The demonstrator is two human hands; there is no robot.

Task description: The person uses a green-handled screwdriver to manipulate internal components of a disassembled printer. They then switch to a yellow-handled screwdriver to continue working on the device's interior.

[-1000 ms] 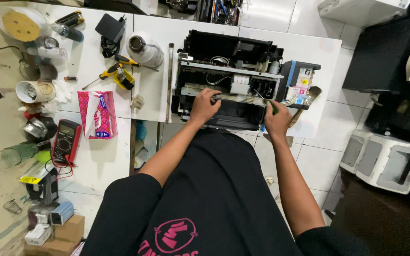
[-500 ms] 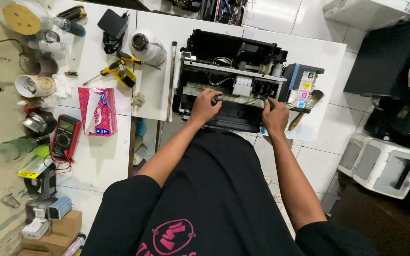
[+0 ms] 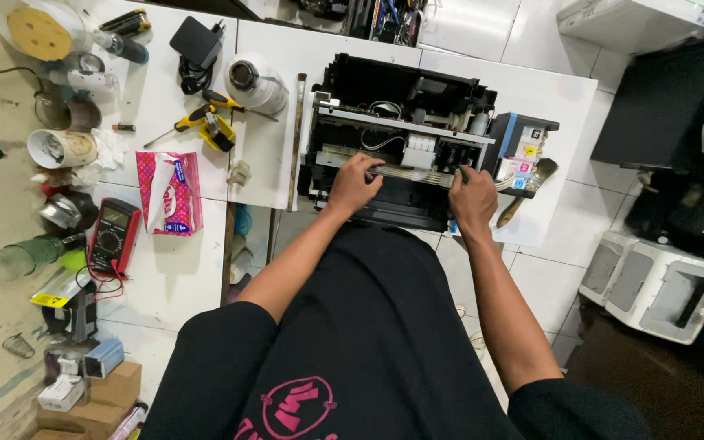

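An opened printer [image 3: 401,147] sits on the surface [image 3: 319,49] — ink tanks [image 3: 523,151] at its right, a tape roll [image 3: 256,81] left, tissue pack [image 3: 168,191] and multimeter [image 3: 113,235] farther left.

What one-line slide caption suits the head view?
Both hands, left hand and right hand, rest inside an opened black plastic printer on a white table.
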